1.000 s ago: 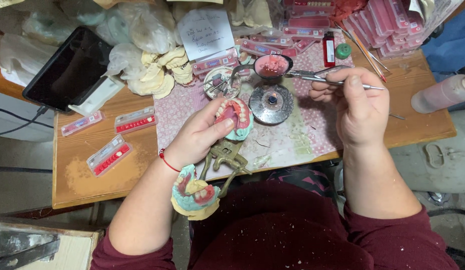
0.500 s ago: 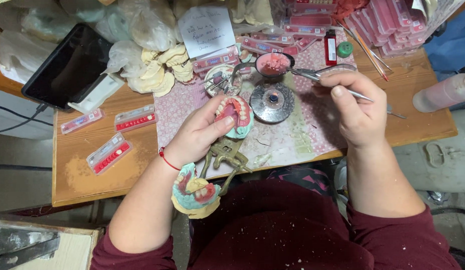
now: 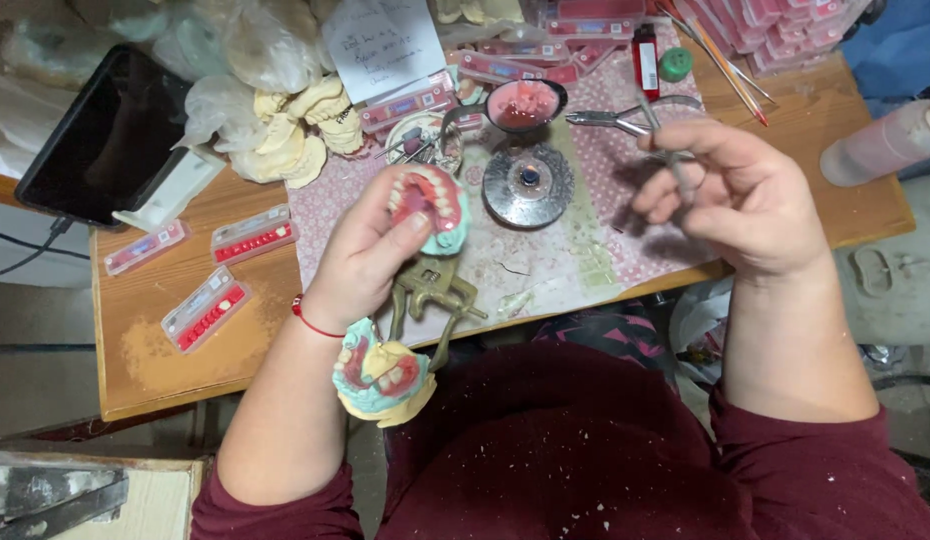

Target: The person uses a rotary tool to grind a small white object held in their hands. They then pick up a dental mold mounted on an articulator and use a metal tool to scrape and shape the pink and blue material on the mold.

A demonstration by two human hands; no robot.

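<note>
Two hands at work above a cluttered wooden table. Left hand curled around a denture model, pink wax gums and a horseshoe of white teeth on a pale green plaster base, lifted off the table and tilted toward the camera; thumb on the near edge, fingers wrapped behind the base. Right hand pinched shut on a thin metal instrument, shaft upright between thumb and fingertips, well apart from the model. Just below the left wrist, a second green plaster cast with teeth, joined to a brass-coloured hinged articulator at the table's near edge. Beyond these, on a patterned mat: a round ridged metal disc, a small bowl of pink wax, pliers. Farther left, yellowish plaster casts, red-and-clear tooth trays and a dark tablet. Likely handling of the model: stiff, fairly heavy plaster, brittle if dropped, chalky rather than slippery; wax soft, easily dented, teeth easily shifted. Best held by the base sides and back, never by the gum or teeth.
</note>
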